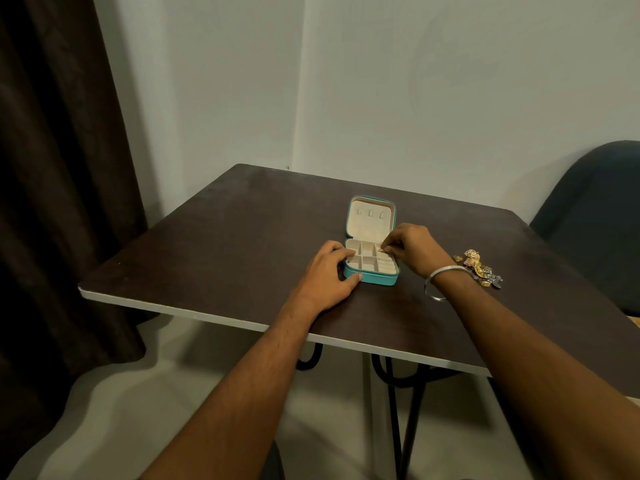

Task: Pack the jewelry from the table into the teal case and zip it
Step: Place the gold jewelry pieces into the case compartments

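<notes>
1. The left hand (329,271) lies flat-fingered against the open teal zip-up case (371,252), seemingly steadying it.
2. Right hand (412,249) fingers (389,250) pinch a small gold piece (381,250) above the case's right compartments.
3. Loose gold and silver jewelry (479,268) waits on the dark worktop (225,244), right of those fingers.

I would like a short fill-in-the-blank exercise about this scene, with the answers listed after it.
1. The lid of the teal case is ____.
2. The right hand pinches a small ____ piece of jewelry over the case.
3. The left hand rests on the ____ side of the case.
4. The jewelry pile lies on the table to the ____ of the case.

Answers: open; gold; left; right
</notes>
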